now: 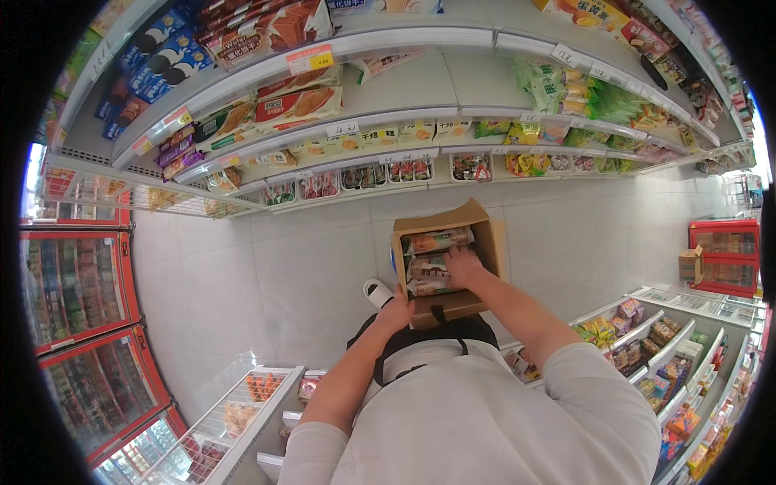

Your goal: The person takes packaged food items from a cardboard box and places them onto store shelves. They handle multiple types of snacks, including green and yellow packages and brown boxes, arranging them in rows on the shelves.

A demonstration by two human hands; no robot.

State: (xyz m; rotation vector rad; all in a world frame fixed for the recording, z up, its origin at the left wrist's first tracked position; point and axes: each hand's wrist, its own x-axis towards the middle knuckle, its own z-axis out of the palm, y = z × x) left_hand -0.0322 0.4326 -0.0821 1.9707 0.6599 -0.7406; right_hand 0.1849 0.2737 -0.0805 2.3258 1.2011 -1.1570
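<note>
An open cardboard box (496, 245) stands in front of me with its flaps up. Inside lie several plastic-wrapped snack packs (438, 240), side by side. My right hand (464, 265) reaches into the box and touches a pack (427, 267) in the middle; its fingertips are partly hidden, so a firm grip cannot be made out. At the near left corner, my left hand (397, 310) holds the box's edge between thumb and fingers. A white shoe (378, 293) shows left of the box.
Curved in the view, a store shelf unit (418, 42) with packaged snacks rises ahead. Red glass-door coolers (130, 273) line the left. Behind me are a wire rack (233, 418) at left and stocked shelves (679, 345) at right. Another carton (690, 265) stands by a red cabinet (724, 225) far right.
</note>
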